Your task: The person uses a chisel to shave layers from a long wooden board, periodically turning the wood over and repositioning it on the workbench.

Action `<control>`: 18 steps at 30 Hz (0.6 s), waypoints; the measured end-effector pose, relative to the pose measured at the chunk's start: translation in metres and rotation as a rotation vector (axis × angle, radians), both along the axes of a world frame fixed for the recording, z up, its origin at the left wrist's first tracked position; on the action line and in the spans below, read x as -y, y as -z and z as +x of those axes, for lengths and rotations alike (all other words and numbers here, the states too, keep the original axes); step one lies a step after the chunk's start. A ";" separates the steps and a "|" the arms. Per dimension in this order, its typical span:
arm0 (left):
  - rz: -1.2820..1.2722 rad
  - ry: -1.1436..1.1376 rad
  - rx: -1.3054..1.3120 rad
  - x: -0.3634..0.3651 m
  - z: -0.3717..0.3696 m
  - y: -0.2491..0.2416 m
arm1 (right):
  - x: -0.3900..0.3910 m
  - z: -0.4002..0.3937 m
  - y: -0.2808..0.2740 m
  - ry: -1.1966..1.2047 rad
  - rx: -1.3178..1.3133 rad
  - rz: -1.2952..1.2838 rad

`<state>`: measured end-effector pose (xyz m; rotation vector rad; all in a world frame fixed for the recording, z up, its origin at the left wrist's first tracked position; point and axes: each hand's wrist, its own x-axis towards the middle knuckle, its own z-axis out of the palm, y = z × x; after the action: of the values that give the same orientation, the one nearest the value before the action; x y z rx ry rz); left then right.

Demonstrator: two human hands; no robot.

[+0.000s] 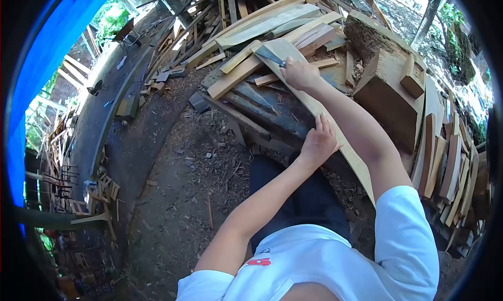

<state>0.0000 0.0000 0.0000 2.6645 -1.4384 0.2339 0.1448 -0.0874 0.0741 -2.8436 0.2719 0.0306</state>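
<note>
A long pale board (310, 103) lies slanted across a dark, worn workbench (267, 109), its near end reaching past the bench toward my body. My right hand (301, 74) is closed around the handle of a tool with a flat, pointed metal blade (268, 54), which rests over the far part of the board. Lower down, my left hand (320, 142) lies against the board's left edge with its fingers stretched out. The handle is mostly hidden inside my right hand.
Stacked planks (272, 25) cover the bench's far side. Big wooden blocks (390, 99) stand to the right, beside upright curved boards (445, 159). Wood chips litter the ground (183, 185). A long low beam (118, 109) runs along the left, below a blue tarp (47, 44).
</note>
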 end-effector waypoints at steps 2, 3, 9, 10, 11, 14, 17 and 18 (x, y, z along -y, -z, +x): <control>-0.024 -0.004 0.002 -0.008 0.008 0.003 | -0.006 0.010 0.003 -0.025 -0.024 -0.015; -0.064 -0.002 0.004 0.009 -0.007 -0.006 | 0.012 -0.013 -0.009 -0.022 -0.022 -0.055; -0.182 0.009 0.053 0.003 -0.009 -0.008 | 0.055 -0.183 0.016 0.001 0.099 -0.182; -0.164 0.021 0.035 0.003 -0.011 -0.009 | 0.058 -0.212 0.013 0.023 0.052 -0.215; -0.137 0.027 0.020 0.000 -0.011 -0.008 | 0.062 -0.236 0.010 0.032 0.021 -0.208; -0.148 0.023 0.059 -0.003 -0.008 -0.003 | 0.059 -0.247 0.000 0.045 -0.029 -0.203; -0.110 0.040 0.064 0.002 -0.008 -0.001 | 0.056 -0.218 -0.005 0.060 -0.014 -0.188; -0.117 0.049 0.072 0.001 -0.006 0.000 | 0.053 -0.195 -0.005 0.053 0.026 -0.170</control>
<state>-0.0059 -0.0007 -0.0003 2.5490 -1.4604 0.4011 -0.0506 -0.1402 0.0793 -3.0009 0.3598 -0.0417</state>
